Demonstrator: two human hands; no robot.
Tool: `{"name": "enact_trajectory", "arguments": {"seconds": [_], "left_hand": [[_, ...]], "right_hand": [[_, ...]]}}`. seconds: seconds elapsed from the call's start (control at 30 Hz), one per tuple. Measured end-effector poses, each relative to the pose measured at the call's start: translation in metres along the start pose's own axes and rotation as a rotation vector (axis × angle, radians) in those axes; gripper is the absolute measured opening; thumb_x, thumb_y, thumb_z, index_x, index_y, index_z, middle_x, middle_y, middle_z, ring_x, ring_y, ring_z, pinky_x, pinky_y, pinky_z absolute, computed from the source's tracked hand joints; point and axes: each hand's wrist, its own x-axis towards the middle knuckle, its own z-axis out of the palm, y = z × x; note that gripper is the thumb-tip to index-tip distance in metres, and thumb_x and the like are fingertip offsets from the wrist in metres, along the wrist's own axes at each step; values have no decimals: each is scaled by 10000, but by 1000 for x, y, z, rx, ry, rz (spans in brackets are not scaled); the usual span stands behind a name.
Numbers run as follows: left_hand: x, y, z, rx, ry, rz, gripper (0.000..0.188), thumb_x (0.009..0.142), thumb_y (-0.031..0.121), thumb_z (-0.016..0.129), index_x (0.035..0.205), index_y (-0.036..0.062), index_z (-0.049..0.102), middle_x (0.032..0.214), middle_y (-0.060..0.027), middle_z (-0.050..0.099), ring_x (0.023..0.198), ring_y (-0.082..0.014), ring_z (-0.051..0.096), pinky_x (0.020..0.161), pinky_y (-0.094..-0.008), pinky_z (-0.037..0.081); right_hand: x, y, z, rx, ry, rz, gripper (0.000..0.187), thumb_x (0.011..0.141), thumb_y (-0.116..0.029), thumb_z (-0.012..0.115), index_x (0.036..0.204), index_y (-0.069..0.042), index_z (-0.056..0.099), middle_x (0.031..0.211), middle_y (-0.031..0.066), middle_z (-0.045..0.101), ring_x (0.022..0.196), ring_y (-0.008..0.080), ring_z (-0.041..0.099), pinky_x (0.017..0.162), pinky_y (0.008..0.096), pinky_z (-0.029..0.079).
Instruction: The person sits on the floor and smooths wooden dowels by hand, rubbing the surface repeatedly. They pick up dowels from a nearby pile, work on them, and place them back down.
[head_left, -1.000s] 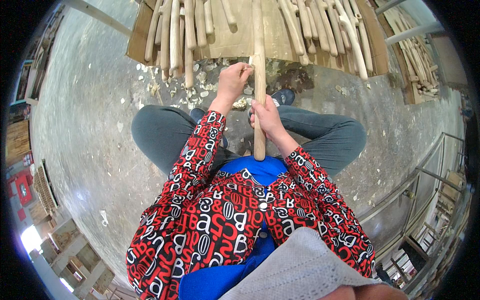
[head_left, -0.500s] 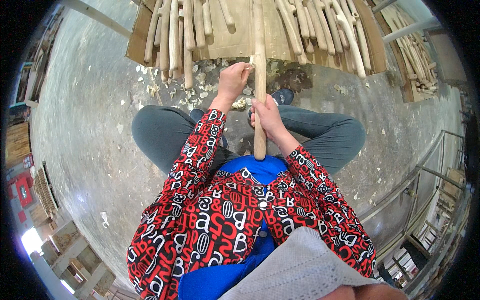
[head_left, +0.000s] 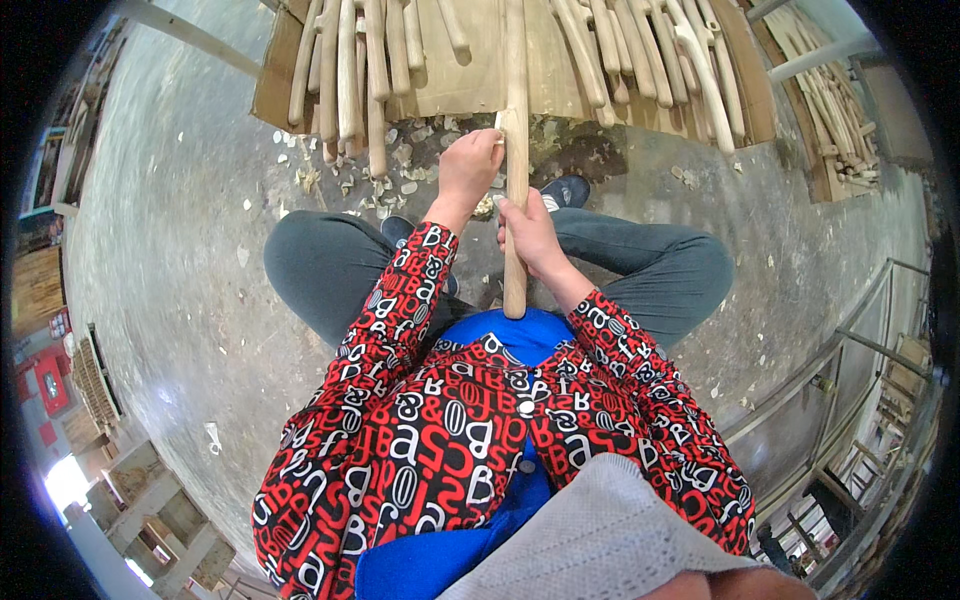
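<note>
A long pale wooden stick (head_left: 517, 165) points away from me, its rounded near end at my blue shirt front. My right hand (head_left: 533, 232) is closed around its lower part, the thumb lying along the wood. Beside the stick's left edge, farther up, my left hand (head_left: 470, 168) is closed in a pinch on a thin pale strip (head_left: 502, 121). The strip touches the side of the stick; whether it is peel, tape or a shaving I cannot tell.
Pale scraps (head_left: 403, 155) litter the grey floor beyond my crossed legs. Several wooden sticks (head_left: 376, 90) lie on a cardboard sheet (head_left: 470, 97) ahead, with more sticks (head_left: 690, 70) at its right. Another pile of sticks (head_left: 830, 120) lies far right. A metal frame (head_left: 850, 340) stands at right.
My left hand has shifted slightly down, and more of the pale strip shows above its fingers. The stick's near end has swung a little left, with my right hand still around it.
</note>
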Motion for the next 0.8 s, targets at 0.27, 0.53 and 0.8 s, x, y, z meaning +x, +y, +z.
{"name": "enact_trajectory", "arguments": {"seconds": [0.27,0.53,0.8], "left_hand": [[7,1,9,-91,-58,-46,104,771,142,606,836,62,595,759,-128,625,720,-317,622,619,-407,501],[7,-9,-1,-297,26,-257,155,831,174,603,877,30,635,790,-175,645,715,-326,634,641,-377,496],[4,13,0,-588,-137,-549,238,879,244,587,906,21,666,701,-94,661,607,-144,637,568,-289,485]], "right_hand": [[7,6,-5,-32,15,-77,208,916,-183,528,1048,-97,393,741,15,474,538,84,500,418,223,432],[2,-3,-7,129,-12,69,189,917,-194,529,1028,-105,406,760,17,476,553,94,505,437,233,452],[-2,-16,-8,399,-125,128,185,925,-190,505,1064,-105,416,745,24,481,559,115,496,447,264,451]]}}
